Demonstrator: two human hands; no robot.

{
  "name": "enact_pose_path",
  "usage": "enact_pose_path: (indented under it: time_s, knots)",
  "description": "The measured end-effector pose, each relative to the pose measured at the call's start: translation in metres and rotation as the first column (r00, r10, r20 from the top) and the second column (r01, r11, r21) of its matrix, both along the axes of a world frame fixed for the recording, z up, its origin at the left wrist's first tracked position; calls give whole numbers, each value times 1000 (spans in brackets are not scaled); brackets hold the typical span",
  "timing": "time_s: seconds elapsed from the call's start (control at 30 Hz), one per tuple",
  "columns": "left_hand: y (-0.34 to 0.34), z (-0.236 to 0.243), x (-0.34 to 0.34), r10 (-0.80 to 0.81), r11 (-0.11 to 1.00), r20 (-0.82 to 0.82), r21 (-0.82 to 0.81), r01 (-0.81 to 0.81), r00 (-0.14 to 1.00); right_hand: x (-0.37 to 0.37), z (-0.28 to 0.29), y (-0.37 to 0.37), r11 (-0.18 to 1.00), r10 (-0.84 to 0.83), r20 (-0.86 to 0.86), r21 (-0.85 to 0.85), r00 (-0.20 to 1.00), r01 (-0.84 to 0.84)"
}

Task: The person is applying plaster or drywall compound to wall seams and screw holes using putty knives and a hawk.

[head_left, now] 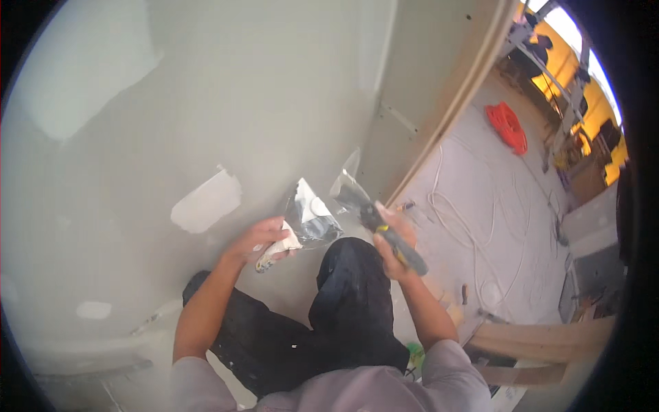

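My left hand (264, 242) is closed round the pale, smeared handle of a wide putty knife (320, 229). A mound of white joint compound (307, 200) lies on that knife's metal blade. In my right hand (397, 240) is a second, narrower putty knife (364, 208) with a black and yellow handle, its blade up against the wall near the corner. The two blades are apart, side by side. Both tools are in front of the grey-green drywall (274, 103), which has a fresh white patch (207, 201) left of my hands.
Larger pale patches (89, 69) mark the wall at upper left. A wooden frame edge (453, 117) borders the wall on the right. Beyond it, white cables (473, 240) and a red coiled hose (506, 128) lie on the floor. Wooden boards (542, 340) are at lower right.
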State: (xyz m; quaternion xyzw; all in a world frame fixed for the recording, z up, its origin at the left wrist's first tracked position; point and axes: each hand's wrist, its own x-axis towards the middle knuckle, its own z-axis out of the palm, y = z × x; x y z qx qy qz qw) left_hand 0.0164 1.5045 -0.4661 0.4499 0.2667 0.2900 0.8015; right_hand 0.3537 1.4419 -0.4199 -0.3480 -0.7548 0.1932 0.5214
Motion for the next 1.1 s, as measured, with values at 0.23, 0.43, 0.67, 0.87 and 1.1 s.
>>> enact_pose_path:
  time_s: [0.23,0.43,0.67,0.87,1.1]
  knots:
    - [-4,-8,-5,-49,999,126,-5,50,991,-31,10,5,943,268,87,179,960,-279]
    - [0,-10,-7,-46,997,158,-59,56,986,-20,4,24,891,411,178,128,894,-435]
    - [3,-6,-4,-110,993,154,-35,117,982,29,-32,49,941,320,255,24,912,-337]
    - [9,-15,-11,-122,991,83,56,118,989,22,-12,70,984,-52,288,-148,956,99]
    - [14,1,-12,-195,980,5,27,195,981,-38,49,98,964,128,167,-253,978,-83]
